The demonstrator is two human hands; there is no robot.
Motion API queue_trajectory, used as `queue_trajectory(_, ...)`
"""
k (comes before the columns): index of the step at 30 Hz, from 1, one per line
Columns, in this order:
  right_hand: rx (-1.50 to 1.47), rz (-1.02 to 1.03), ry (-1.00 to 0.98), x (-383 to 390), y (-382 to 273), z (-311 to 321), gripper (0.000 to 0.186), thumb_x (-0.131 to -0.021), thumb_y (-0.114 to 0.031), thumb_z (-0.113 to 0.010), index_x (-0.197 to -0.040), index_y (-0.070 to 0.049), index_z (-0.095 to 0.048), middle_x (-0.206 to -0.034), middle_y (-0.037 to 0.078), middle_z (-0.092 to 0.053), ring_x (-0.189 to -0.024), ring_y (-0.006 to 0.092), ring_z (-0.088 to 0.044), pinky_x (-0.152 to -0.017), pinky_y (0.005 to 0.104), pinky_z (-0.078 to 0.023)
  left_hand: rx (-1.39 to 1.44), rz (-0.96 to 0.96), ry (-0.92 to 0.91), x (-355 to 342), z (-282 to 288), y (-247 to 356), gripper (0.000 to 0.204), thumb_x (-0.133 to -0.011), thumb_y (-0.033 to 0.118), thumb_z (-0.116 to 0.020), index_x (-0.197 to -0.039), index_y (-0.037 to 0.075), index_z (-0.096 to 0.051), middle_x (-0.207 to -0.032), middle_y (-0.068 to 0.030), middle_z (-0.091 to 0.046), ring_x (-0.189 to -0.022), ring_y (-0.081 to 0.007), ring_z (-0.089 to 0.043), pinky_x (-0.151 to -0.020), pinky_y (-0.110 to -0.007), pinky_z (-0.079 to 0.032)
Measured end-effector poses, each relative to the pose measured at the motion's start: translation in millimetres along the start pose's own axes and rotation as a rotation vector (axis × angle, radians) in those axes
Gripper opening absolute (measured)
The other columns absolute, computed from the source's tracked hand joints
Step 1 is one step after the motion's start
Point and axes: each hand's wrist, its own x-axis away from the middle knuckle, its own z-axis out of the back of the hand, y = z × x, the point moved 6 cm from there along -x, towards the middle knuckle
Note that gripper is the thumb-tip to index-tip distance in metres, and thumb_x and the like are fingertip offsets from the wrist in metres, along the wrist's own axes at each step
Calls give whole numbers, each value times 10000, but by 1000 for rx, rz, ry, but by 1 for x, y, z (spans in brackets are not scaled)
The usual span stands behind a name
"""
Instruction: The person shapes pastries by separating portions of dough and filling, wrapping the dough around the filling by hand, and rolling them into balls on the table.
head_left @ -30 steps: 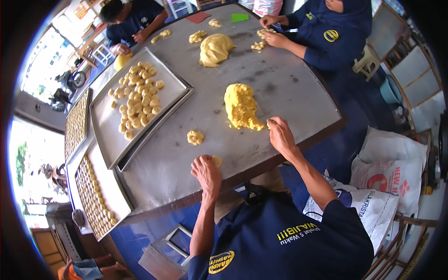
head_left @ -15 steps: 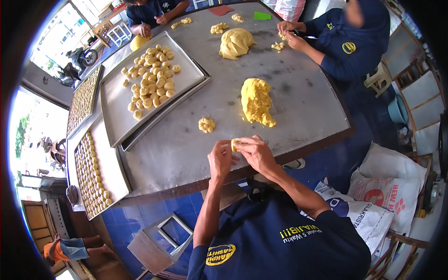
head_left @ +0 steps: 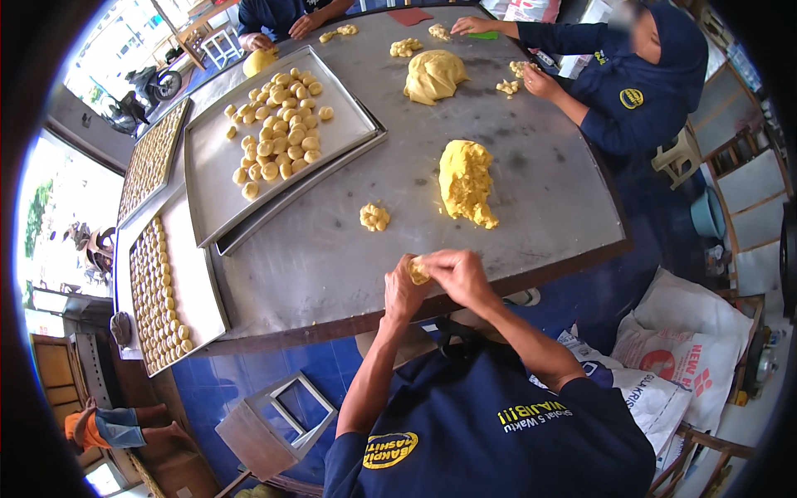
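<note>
Close to the table's near edge, my left hand [head_left: 402,294] cups a small piece of yellow dough [head_left: 418,270]. The fingers of my right hand [head_left: 462,277] press together at the same piece from the right, hiding part of it. Beyond my hands lies a rough, crumbly yellow lump [head_left: 466,183] on the metal table [head_left: 357,282]. A little cluster of small dough pieces [head_left: 374,217] rests to its left. Farther off sits a smoother, paler dough mound [head_left: 435,76].
A large tray [head_left: 207,183] at left holds many round dough balls. Trays with rows of balls [head_left: 160,286] stand beyond its left side. Two co-workers work at the far side [head_left: 295,17] and right [head_left: 639,91]. A stool [head_left: 257,440] and sacks [head_left: 681,340] stand around the table.
My left hand has closed more around the dough piece, with my right fingers bent over it. The right co-worker's one hand has reached out toward a far dough cluster. The whole view has shifted slightly.
</note>
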Motion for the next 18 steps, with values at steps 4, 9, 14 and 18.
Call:
queue_trajectory(4,-481,-349,-3,-9,39,5,375,-867,-92,-820,-1193,65,-726,-1080,167,-778,-981,173,-734,-848,307,-599,161,-81,-54,-2,3,1,278,-811,148,-824,-1005,14,-674,-903,-200,-735,-822,-374,-730,-732,-410,-571)
queue_trajectory(9,-158,-399,-199,-13,51,-14,434,-820,-41,-828,-1226,48,-706,-1153,179,-745,-989,220,-739,-866,336,-599,75,-153,-119,-3,-3,3,298,-815,161,-824,-1028,6,-685,-932,-202,-729,-877,-342,-732,-787,-409,-566)
queue_trajectory(14,96,7,-4,-24,24,17,354,-847,7,-733,-1201,3,-714,-1154,212,-709,-1046,369,-709,-938,404,-575,22,-275,-47,-3,-4,8,256,-922,225,-755,-1005,-9,-691,-868,-162,-716,-844,-268,-707,-780,-389,-548)
queue_trajectory(18,645,71,253,-41,50,88,365,-859,10,-687,-1221,55,-671,-1208,245,-681,-1063,408,-666,-924,432,-544,465,35,-107,-10,-4,-15,467,-1105,391,-491,-942,-9,-670,-789,-4,-619,-704,-85,-510,-634,-259,-428)
